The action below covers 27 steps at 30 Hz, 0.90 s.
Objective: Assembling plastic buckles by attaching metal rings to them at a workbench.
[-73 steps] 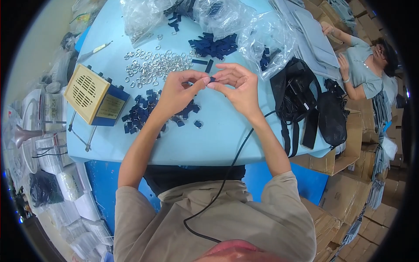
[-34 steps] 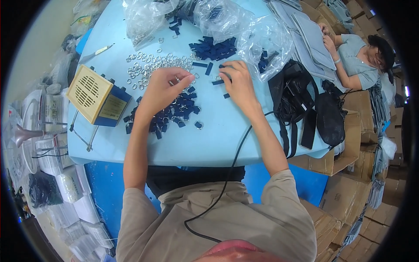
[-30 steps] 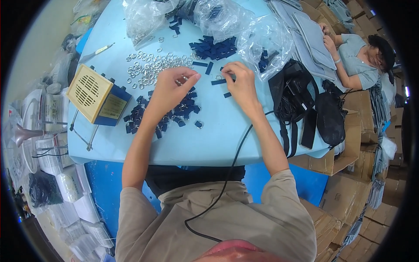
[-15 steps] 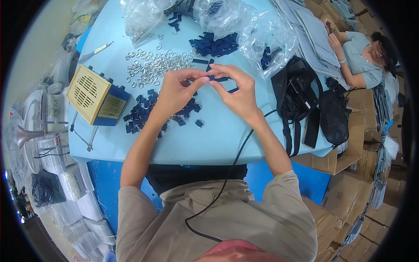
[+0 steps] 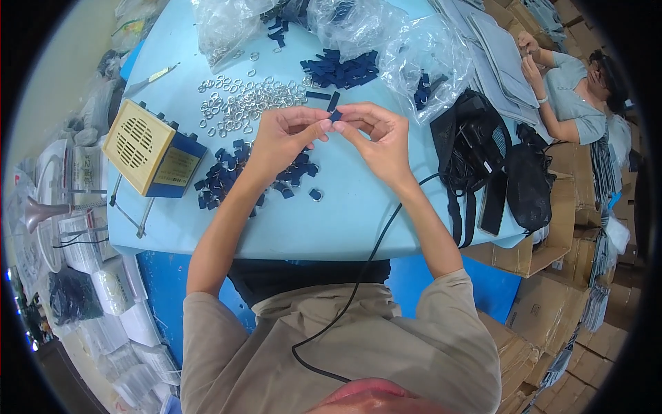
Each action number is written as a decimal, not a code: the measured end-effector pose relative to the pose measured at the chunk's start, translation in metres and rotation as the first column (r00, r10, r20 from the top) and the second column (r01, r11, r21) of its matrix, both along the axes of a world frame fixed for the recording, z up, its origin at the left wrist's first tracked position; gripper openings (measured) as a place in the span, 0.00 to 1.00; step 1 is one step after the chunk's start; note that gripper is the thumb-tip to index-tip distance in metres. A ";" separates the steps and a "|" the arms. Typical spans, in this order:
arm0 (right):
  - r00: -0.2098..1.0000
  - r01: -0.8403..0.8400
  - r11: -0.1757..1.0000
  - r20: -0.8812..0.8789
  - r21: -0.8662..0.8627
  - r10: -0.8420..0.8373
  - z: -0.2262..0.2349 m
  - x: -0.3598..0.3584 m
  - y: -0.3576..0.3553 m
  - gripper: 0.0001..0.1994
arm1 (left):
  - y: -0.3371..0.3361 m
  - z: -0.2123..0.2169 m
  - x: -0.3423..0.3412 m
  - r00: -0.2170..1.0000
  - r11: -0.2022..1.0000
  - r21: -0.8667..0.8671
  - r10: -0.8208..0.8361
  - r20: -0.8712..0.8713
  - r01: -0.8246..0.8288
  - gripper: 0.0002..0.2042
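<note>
My left hand [image 5: 286, 138] and my right hand [image 5: 378, 138] meet above the light blue table [image 5: 345, 221], fingertips pinching one small dark blue strap piece [image 5: 336, 116] between them. Whether a ring is on the piece is too small to tell. Just below my left hand lies a heap of dark blue looped strap pieces [image 5: 227, 181]. A scatter of silver metal rings [image 5: 241, 103] lies beyond my left hand. Flat dark blue strap pieces [image 5: 343, 69] are piled beyond my right hand.
A beige and blue box device [image 5: 148, 148] stands at the left. Clear plastic bags [image 5: 386, 34] lie at the far edge. Black mesh bags [image 5: 483, 165] hang over the right edge. Another person [image 5: 572, 90] sits at the far right by grey fabric pieces. Cardboard boxes [image 5: 545, 241] stand beneath.
My hands reached apart to the table, the left to the dark blue heap and the right to a flat strap, then came back together with a strap piece held between the fingertips.
</note>
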State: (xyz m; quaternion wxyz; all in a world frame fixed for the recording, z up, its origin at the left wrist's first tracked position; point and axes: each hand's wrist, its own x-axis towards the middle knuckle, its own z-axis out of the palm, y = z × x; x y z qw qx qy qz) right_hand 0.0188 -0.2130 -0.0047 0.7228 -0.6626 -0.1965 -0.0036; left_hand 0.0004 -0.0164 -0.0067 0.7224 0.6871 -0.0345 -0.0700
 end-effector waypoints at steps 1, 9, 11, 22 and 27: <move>1.000 -0.001 1.000 0.002 -0.001 0.001 0.000 0.000 0.000 0.10 | -0.001 -0.003 0.000 0.999 0.999 0.049 0.012 0.038 -0.014 0.11; 0.980 -0.004 0.999 -0.197 -0.037 -0.003 0.010 0.001 -0.007 0.10 | -0.013 0.009 -0.006 0.935 0.982 0.152 0.053 0.351 -0.113 0.11; 0.983 -0.005 0.999 -0.182 -0.054 -0.005 0.009 0.002 -0.008 0.10 | -0.012 0.002 -0.006 0.953 0.979 0.171 0.052 0.299 -0.107 0.10; 0.986 0.030 0.998 -0.164 -0.050 -0.038 0.004 -0.001 -0.006 0.14 | -0.008 -0.003 -0.005 0.975 0.982 0.175 0.036 0.219 -0.075 0.11; 0.978 0.061 0.995 -0.193 -0.075 -0.075 0.007 -0.005 -0.006 0.16 | -0.010 -0.001 -0.006 0.972 0.982 0.174 0.036 0.233 -0.078 0.10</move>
